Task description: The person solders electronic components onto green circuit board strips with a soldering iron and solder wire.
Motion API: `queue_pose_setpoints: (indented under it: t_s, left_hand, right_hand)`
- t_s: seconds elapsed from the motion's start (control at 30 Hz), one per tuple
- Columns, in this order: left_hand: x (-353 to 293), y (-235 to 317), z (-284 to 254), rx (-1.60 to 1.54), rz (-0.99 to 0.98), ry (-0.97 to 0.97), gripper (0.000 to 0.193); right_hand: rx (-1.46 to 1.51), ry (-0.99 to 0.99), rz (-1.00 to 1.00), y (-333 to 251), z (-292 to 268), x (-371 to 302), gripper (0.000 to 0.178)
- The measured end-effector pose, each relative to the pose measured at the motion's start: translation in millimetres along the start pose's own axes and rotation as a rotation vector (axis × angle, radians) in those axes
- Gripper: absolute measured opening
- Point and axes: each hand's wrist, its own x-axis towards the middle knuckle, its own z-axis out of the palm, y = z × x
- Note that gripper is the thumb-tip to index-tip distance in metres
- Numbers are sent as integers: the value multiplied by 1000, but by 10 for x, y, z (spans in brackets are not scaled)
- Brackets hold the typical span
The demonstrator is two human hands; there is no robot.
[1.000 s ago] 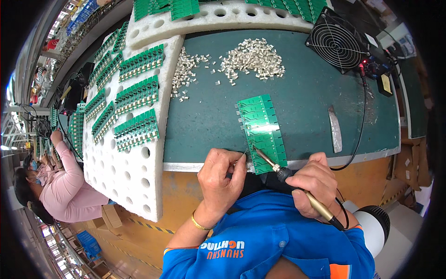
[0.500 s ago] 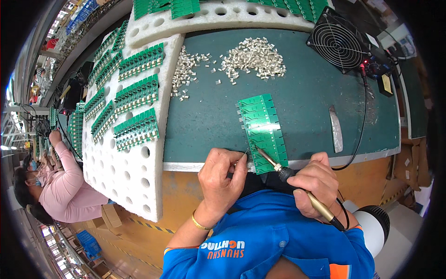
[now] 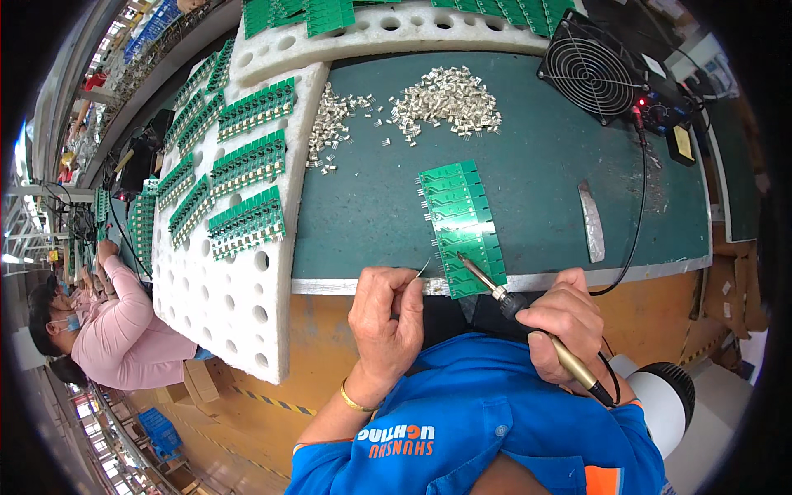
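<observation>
Two hands flank the circuit board (image 3: 462, 223), which, in the head view, lies on the surface (image 3: 528, 198) with its near end jutting past the edge. Your left hand (image 3: 388, 326), left of the board's near end, has a narrow grip, pinching a thin wire (image 3: 424, 268), probably solder; your right hand (image 3: 565, 318), to the board's right, has its grip wrapped round the soldering iron (image 3: 575, 363), whose tip points onto the board, though you cannot tell whether it touches. Neither hand appears to steady the board, so a sideways push could swivel it or tip its overhanging end. A tip dwelling too long might scorch a pad; too much molten wire might bridge neighbouring joints. Your left fingertips are near the tip, so a slip could burn them. A snag on the black cord (image 3: 645, 177), right of the board, might jerk the iron.
</observation>
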Motion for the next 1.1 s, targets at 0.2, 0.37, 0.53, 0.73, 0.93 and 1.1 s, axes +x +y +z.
queue_pose_setpoints:
  t_s: [0.2, 0.37, 0.53, 0.73, 0.93, 1.1]
  left_hand:
    - [-50, 66, -8, -34, -41, -54, 10]
    - [-46, 51, -1, -41, -35, -89, 11]
    - [-23, 86, 18, -60, -79, -88, 12]
    - [-29, 64, 20, -49, -62, -82, 12]
    - [-39, 40, 14, -42, -52, -107, 11]
    - [-40, 42, 12, -36, -39, -111, 11]
  right_hand:
    - [17, -22, -2, -28, 12, -21, 13]
    - [17, -44, 3, -39, 11, -12, 13]
    - [21, -49, 14, -41, 22, -18, 13]
    - [27, -50, 13, -45, 33, -15, 13]
    - [24, -58, 15, -40, 43, -15, 13]
    - [20, -63, 16, -43, 45, -2, 13]
